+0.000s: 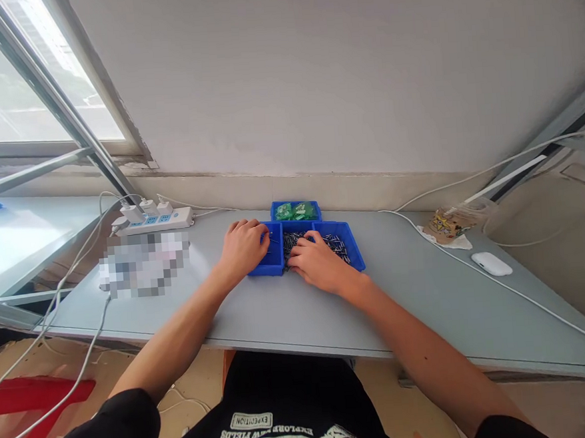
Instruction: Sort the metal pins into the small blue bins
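Both hands are working in the blue trays [276,268] on the grey table [407,284]: the left hand [244,246] is curling loosely, apparently pinching one small pin, the right hand [318,262] is resting half-closed on the pile of dark pins [294,240], so sorting appears under way, calling next for fine fingertip picking.

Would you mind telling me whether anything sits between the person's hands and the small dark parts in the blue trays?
Nothing visible does. The left hand rests on the left blue tray, and the right hand already lies on the dark parts in the middle and right trays.
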The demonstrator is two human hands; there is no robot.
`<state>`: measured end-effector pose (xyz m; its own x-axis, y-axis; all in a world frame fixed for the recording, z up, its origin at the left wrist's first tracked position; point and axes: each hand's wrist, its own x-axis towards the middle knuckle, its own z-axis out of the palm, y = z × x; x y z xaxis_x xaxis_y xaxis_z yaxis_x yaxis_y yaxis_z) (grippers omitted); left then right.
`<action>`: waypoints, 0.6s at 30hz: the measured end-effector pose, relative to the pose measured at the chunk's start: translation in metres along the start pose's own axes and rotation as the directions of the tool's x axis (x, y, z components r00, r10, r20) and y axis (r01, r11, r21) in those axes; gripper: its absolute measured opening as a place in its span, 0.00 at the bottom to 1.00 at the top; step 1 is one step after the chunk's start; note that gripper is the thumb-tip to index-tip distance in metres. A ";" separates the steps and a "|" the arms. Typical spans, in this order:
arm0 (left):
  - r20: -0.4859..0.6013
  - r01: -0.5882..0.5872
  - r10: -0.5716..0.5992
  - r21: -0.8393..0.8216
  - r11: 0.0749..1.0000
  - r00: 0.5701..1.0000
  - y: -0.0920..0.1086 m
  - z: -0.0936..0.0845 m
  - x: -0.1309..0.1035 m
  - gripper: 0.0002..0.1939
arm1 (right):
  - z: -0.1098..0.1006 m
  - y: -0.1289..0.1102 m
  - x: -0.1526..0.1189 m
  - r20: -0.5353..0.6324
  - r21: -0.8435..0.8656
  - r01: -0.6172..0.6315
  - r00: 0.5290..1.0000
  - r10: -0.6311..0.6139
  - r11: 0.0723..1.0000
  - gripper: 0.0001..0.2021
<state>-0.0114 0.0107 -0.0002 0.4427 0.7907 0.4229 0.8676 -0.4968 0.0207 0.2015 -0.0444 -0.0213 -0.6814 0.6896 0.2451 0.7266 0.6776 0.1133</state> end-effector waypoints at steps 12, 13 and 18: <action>-0.125 -0.179 0.159 -0.171 0.969 0.979 0.009 -0.007 -0.003 0.15 | 0.000 -0.003 0.000 0.083 0.047 0.004 0.996 -0.008 0.999 0.09; -0.135 -0.204 0.181 -0.187 0.961 0.974 0.010 -0.006 -0.003 0.15 | 0.000 -0.003 0.000 0.089 0.050 0.004 0.996 -0.008 0.999 0.10; -0.160 -0.335 0.302 -0.261 0.905 0.940 0.017 -0.004 -0.007 0.14 | 0.002 -0.003 0.000 0.102 0.036 -0.008 0.995 0.004 0.999 0.10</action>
<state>-0.0006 -0.0050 0.0006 0.6421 0.5359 0.5482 0.5777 -0.8083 0.1135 0.1994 -0.0461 -0.0239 -0.6840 0.7146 0.1464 0.7281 0.6812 0.0767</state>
